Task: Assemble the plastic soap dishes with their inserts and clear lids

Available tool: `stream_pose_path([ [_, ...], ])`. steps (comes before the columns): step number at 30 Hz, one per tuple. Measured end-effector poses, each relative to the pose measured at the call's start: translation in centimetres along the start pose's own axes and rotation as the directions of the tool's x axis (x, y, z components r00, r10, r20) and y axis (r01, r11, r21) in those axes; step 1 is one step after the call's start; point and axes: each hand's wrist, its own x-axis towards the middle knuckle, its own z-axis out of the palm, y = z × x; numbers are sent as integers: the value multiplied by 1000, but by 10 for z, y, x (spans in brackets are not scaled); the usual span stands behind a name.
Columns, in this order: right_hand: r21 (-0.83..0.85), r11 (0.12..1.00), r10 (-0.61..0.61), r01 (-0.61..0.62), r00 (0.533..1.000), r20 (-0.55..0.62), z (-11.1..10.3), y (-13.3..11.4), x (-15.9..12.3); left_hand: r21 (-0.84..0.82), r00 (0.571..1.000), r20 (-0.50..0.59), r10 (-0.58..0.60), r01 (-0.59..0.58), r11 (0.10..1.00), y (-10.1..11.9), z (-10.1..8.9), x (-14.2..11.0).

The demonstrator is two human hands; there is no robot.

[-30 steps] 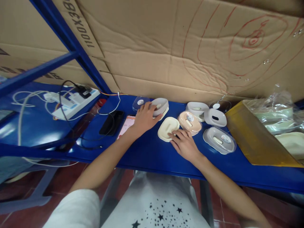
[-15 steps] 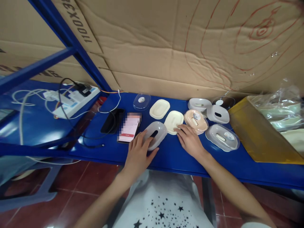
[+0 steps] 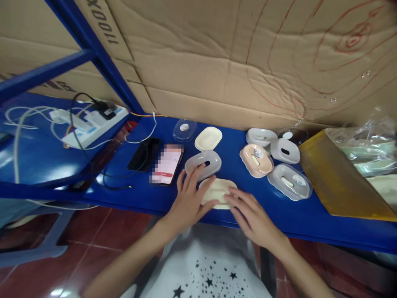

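A cream oval dish with a sunken middle lies near the table's front edge, between my hands. My right hand grips its right end, fingertips on the rim. My left hand has its fingers spread; the thumb and a finger reach the dish's left side, while other fingertips lie over a grey oval box part with a dark slot. That part lies just behind the cream dish. Farther back is a second cream dish, and beyond it to the left a clear lid with a round sticker.
To the right sit a peach box, a grey lidded box and more grey boxes. A yellowish bin holds bagged parts. Leftward are a lit phone, a dark phone and a power strip with cables.
The cream dish has come toward me with my right hand and turned sideways. The grey slotted part has turned and shifted slightly back; my left hand's fingers now reach over it to the dish.
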Motion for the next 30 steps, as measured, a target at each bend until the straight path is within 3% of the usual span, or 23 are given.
stream_pose_path([
  [2, -25, 1000, -5, 4, 999, -36, -7, 18, 8, 28, 994, 18, 106, -107, 994, 10, 0, -13],
  [5, -79, 995, -59, 59, 998, 2, -11, 48, 38, 31, 981, 79, 180, -183, 983, 20, 6, -29],
  [9, -151, 974, -152, 166, 983, 99, 0, 71, 91, -12, 981, 76, 177, -176, 984, 22, 10, -40],
  [12, -203, 956, -177, 210, 970, 168, 9, 75, 111, -12, 989, 30, 146, -145, 989, 18, 7, -41],
  [15, -252, 952, -137, 174, 978, 158, 6, 78, 98, -43, 992, 31, 123, -122, 992, 12, 3, -41],
  [20, -237, 971, 38, -26, 998, 46, -9, 87, 51, -181, 980, 109, 164, -142, 973, 8, 11, -36],
  [24, -157, 985, 76, -75, 997, -1, -13, 88, 43, -218, 973, 144, 179, -145, 965, 9, 18, -23],
  [27, -71, 987, 140, -147, 986, -96, -17, 82, 39, -242, 989, 106, 102, -74, 968, 7, 19, -17],
  [30, 19, 988, 153, -152, 986, -66, -20, 66, 24, -340, 999, 17, -42, 45, 940, 3, 18, -18],
])
